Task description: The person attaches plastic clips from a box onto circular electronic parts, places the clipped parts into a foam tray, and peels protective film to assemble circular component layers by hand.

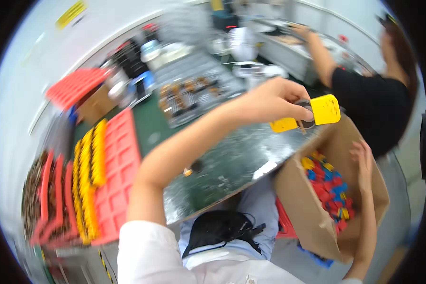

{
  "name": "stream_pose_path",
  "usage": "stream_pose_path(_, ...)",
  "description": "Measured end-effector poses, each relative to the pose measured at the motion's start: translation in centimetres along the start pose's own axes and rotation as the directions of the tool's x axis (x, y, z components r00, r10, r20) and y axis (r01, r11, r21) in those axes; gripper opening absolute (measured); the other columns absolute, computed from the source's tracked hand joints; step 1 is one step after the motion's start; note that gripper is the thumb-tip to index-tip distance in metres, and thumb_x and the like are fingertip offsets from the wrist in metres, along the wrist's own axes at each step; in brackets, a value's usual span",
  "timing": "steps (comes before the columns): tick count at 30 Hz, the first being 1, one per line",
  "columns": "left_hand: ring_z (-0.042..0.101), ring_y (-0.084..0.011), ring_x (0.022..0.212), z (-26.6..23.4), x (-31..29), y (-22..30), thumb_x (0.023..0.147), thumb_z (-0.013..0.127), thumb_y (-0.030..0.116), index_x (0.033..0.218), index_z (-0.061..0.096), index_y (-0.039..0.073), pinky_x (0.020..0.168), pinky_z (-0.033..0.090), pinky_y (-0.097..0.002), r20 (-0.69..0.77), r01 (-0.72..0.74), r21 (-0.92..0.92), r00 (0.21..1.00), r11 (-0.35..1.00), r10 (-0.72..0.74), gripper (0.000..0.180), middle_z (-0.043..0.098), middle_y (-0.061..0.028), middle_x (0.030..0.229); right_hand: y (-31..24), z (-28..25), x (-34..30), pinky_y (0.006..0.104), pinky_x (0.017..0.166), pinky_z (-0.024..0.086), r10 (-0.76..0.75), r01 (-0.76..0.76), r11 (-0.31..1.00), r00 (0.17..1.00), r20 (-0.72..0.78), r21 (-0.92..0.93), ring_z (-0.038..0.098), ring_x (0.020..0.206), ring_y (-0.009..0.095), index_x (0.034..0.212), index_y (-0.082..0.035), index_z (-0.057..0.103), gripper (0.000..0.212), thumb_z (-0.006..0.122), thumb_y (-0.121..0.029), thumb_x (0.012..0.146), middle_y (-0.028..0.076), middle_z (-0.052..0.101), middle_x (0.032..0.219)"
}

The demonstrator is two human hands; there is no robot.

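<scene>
My left arm crosses over the green table, and my left hand (285, 100) is closed on a dark round part with a yellow plastic piece (326, 110). The yellow shows on both sides of my fingers, above the near corner of a cardboard box (300, 201). Inside the box lie several small red, blue and yellow pieces (327, 187). On the right, my right hand (362, 161) is at the box's far right wall, its fingers stretched out and nothing seen in them. A small dark part with a yellowish end (191, 169) lies on the table, under my left forearm.
A red grid tray (116, 184) stands at the left with rows of yellow pieces (90, 175) beside it. A clear tray of brown-and-black parts (189, 97) is farther back. A person in black (371, 102) works at another bench on the right, close to the box.
</scene>
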State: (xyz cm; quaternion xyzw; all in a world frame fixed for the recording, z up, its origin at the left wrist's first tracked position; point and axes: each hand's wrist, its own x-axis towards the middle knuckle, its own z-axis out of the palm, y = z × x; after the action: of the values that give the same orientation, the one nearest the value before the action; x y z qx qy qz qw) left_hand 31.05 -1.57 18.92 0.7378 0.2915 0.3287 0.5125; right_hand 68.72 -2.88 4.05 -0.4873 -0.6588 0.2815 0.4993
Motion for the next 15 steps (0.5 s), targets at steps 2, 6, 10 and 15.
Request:
stream_pose_path(2,0.055,-0.0063,0.064,-4.8,-7.4,2.1,0.074,0.067,0.017,0.079,0.061,0.002,0.058,0.043,-0.0237,-0.210,0.096,0.272,0.977,0.957,-0.039,0.017,0.062,-0.0019,0.070,-0.3,0.2,-0.7,0.0252,0.082,0.039,0.032,-0.031,0.999,0.999,0.034,-0.043,0.049,0.093,0.012,0.127,-0.007,0.039,0.041,0.043,-0.028,0.092,0.007,0.050,0.114)
stream_pose_path(6,0.056,-0.0114,0.055,-11.2,-22.6,4.3,0.069,0.069,0.018,0.070,0.061,0.002,0.055,0.043,-0.0266,-0.664,0.627,0.662,0.745,0.410,-0.069,0.018,0.059,-0.0059,0.060,-2.6,0.9,-0.1,0.0271,0.091,0.036,-0.051,0.071,0.960,0.995,0.081,-0.271,0.048,0.100,0.015,0.123,-0.005,0.043,0.035,0.041,-0.022,0.093,0.008,0.050,0.112)
stream_pose_path(10,0.057,-0.0191,0.053,-12.3,-35.5,4.2,0.064,0.070,0.011,0.069,0.061,0.000,0.054,0.045,-0.0283,-0.760,0.775,0.600,0.630,0.200,-0.160,0.015,0.060,-0.0098,0.060,-4.0,2.7,3.0,0.0266,0.093,0.034,-0.131,0.157,0.967,0.982,0.136,-0.203,0.047,0.104,0.016,0.121,-0.002,0.044,0.031,0.039,-0.016,0.094,0.009,0.051,0.110)
stream_pose_path(15,0.060,-0.0262,0.062,-11.3,-41.9,3.6,0.061,0.073,0.015,0.071,0.064,0.002,0.060,0.046,-0.0331,-0.813,0.863,0.475,0.505,0.173,-0.289,0.019,0.061,-0.0125,0.065,-7.2,7.6,7.0,0.0244,0.088,0.036,-0.275,0.347,0.901,0.921,0.276,-0.260,0.049,0.100,0.013,0.118,-0.003,0.046,0.028,0.040,-0.015,0.094,0.006,0.051,0.108)
